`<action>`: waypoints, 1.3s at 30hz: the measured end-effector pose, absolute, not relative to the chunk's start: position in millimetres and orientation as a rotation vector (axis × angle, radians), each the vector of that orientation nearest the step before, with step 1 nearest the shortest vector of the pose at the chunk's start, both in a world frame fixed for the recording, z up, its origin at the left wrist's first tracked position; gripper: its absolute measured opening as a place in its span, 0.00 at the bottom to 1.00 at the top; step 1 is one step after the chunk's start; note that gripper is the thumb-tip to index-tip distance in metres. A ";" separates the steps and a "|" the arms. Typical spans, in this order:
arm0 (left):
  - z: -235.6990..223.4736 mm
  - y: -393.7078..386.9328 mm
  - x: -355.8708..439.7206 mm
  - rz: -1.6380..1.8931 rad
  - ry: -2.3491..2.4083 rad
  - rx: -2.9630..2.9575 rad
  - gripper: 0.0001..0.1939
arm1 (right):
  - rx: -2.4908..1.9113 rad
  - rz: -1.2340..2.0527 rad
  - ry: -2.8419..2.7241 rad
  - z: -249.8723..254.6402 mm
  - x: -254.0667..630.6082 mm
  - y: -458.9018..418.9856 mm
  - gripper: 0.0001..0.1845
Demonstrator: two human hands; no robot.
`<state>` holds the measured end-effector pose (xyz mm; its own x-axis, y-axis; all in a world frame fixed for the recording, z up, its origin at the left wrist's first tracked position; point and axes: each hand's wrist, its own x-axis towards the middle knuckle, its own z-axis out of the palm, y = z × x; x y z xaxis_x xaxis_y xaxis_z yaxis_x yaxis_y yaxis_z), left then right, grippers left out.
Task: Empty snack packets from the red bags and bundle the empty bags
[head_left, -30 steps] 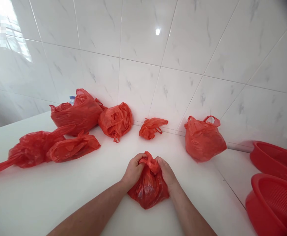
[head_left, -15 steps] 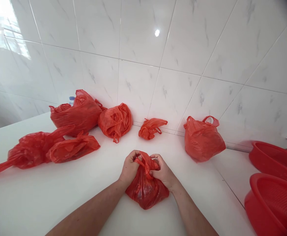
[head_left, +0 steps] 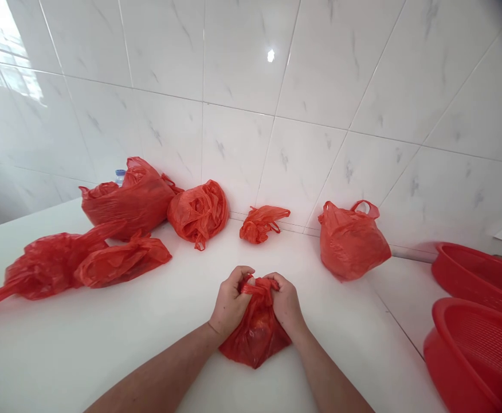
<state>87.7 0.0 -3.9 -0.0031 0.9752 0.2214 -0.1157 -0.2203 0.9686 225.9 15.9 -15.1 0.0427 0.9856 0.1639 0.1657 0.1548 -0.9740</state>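
A red plastic bag rests on the white tabletop in front of me, with something inside that I cannot make out. At its gathered top, my left hand pinches the plastic from the left, thumb and fingers closed on it. Opposite, my right hand grips the bunched plastic from the right, its fingertips partly hidden in the folds. Both hands are close together at the bag's neck.
Several other red plastic bags line the tiled wall: a full one, a round one, a small crumpled one and an upright one. More bags lie at left. Two red plastic baskets stand at right.
The bag's top has been drawn in and bunched between my hands; the loop of plastic standing up earlier is now folded down. My right hand has turned, its fingers curled inward.
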 end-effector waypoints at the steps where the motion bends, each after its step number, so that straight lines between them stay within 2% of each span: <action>1: -4.2 1.2 87.2 1.415 1.019 1.300 0.08 | -1.209 0.984 -1.337 -14.8 225.9 16.4 0.06; 4: -5.8 4.8 85.5 1.419 1.066 1.362 0.09 | -1.139 1.105 -1.267 -14.1 227.9 18.4 0.09; 8: -8.1 7.0 83.3 1.417 1.094 1.430 0.10 | -1.030 1.439 -1.142 -10.9 235.9 17.2 0.10; 11: -9.6 7.5 82.1 1.430 1.102 1.483 0.12 | -0.817 1.655 -1.019 -6.7 243.4 14.2 0.15; 13: -10.2 9.1 80.4 1.452 1.127 1.527 0.15 | -0.680 1.700 -0.917 -4.9 248.6 13.7 0.14; 16: -10.9 16.5 71.7 1.510 1.174 1.625 0.20 | -0.567 1.670 -0.777 -5.9 260.0 17.2 0.09; 18: -12.0 24.9 60.0 1.559 1.196 1.709 0.21 | -0.514 1.651 -0.740 -9.1 272.3 21.4 0.09; 27: -26.7 54.4 9.5 1.578 1.544 1.701 0.12 | -0.693 1.492 -0.656 -23.3 321.4 29.0 0.08; 35: -29.7 59.7 9.0 1.592 1.430 1.472 0.08 | -0.765 1.488 -0.712 -27.5 317.9 31.7 0.08; 39: -31.3 60.7 7.2 1.616 1.373 1.413 0.15 | -0.823 1.419 -0.727 -29.8 320.2 34.9 0.12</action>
